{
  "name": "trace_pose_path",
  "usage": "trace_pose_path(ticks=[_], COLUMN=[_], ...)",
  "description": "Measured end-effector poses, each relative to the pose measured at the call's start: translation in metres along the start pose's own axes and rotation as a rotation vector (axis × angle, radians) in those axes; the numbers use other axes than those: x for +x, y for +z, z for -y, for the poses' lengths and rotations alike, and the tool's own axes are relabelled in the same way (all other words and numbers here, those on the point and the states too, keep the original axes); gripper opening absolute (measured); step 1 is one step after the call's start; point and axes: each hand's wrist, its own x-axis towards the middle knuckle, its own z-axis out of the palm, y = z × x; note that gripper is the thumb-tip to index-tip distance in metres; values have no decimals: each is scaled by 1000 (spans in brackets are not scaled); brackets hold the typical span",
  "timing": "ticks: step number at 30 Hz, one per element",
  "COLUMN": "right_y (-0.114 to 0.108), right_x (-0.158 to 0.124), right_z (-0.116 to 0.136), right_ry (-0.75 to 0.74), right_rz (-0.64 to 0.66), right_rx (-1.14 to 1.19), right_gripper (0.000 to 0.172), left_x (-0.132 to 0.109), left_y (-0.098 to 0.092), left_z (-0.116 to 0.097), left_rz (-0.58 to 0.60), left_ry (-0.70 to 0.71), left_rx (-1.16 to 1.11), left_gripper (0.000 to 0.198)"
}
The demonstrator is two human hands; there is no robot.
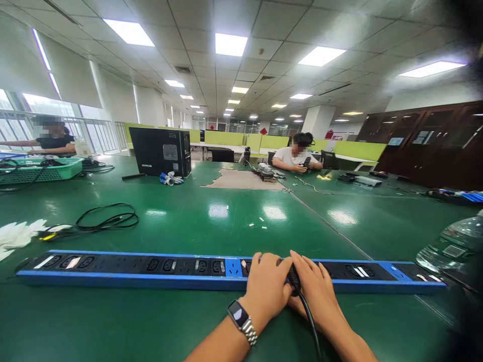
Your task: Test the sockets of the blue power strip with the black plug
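Note:
A long blue-and-black power strip [132, 280] lies across the green table in front of me, its sockets facing up. At its middle, a black plug [293, 277] sits over the sockets, and its cable [309, 317] runs down towards me. My left hand [267, 284], with a watch on its wrist, is closed against the plug's left side. From the right, my right hand [316, 291] grips the same plug, its fingers lying over the strip. My fingers hide the plug's front end, so I cannot tell how deep it sits.
A coiled black cable [107, 219] and white gloves [18, 236] lie at left. A computer tower [154, 151] and a green basket [56, 172] stand farther back. At right is a clear plastic bottle [453, 246]. One person [296, 156] sits across the table, another [53, 141] at far left.

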Motion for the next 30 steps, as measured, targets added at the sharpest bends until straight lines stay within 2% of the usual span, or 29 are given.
trace_pose_path(ticks=[3, 6, 8, 11, 14, 16, 20, 24, 26, 29, 30], right_y=[4, 2, -1, -4, -3, -2, -5, -13, -17, -18, -16], right_x=[0, 2, 4, 5, 7, 8, 13, 25, 34, 54, 61], right_z=[0, 5, 8, 11, 12, 16, 37, 75, 103, 153, 171], right_ry=[15, 50, 79, 117, 163, 187, 129, 30, -27, -129, -159], right_rz=[16, 36, 55, 86, 98, 98, 113, 165, 178, 177, 175], right_rx=[-86, -114, -117, -99, -70, -37, 95, 246, 311, 395, 420], right_gripper=[69, 69, 75, 80, 82, 82, 77, 70, 65, 63, 64], left_x=[5, -10, -33, -79, -119, -131, -131, -127, -129, -132, -133], left_y=[3, -15, -36, -73, -104, -117, -131, -133, -130, -120, -117], left_z=[-3, 13, 38, 91, 136, 152, 157, 156, 156, 156, 156], left_rz=[-93, -256, -349, -412, -338, -265, -131, -2, 5, -57, -70], left_ry=[-23, 0, -19, -131, -217, -216, -174, -135, -155, -215, -231], left_rx=[-26, -71, -66, -34, -36, -46, -51, -4, 98, 301, 353], left_gripper=[32, 33, 37, 36, 32, 32, 32, 35, 52, 94, 98])
